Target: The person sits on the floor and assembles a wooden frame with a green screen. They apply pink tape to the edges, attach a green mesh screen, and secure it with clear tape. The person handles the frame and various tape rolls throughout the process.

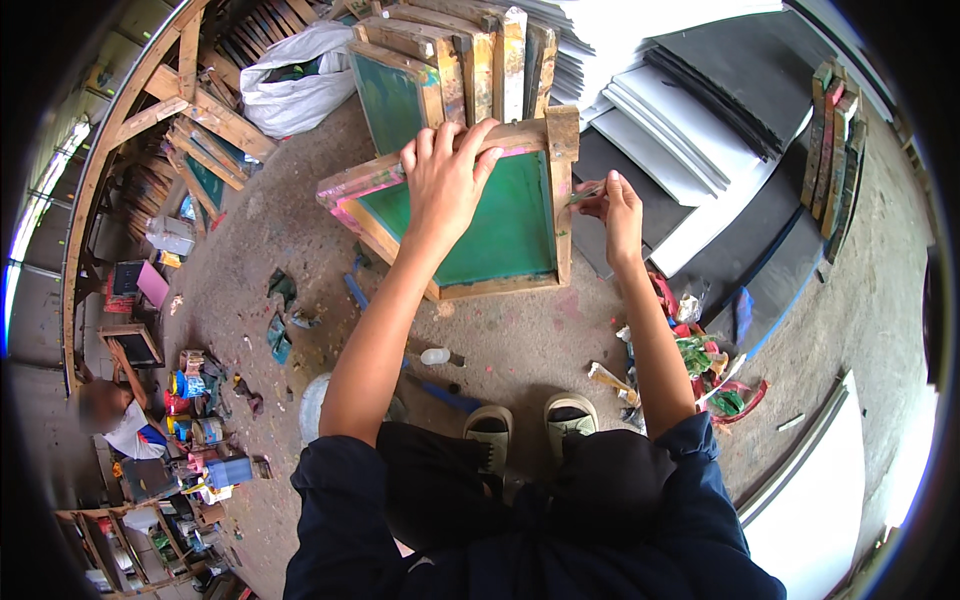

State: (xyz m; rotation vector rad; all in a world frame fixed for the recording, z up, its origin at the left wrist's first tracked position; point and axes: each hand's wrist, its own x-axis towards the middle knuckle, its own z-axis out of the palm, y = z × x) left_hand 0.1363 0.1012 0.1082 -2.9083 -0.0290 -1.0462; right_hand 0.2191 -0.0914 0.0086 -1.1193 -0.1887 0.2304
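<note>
Head cam: L hand (445, 180), part-curled, holds green-mesh frame (500, 228); R hand (619, 214) pinches sm obj (584, 196) alongside.

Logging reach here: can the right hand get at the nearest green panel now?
Probably yes: the right hand is beside the wooden frame; nothing covers the green panel on that side.

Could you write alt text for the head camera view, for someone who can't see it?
A person's left hand holds the top of a wooden frame with a green panel, while the right hand pinches a small thin object beside its right edge. Other frames and white sheets are visible beyond.
</note>
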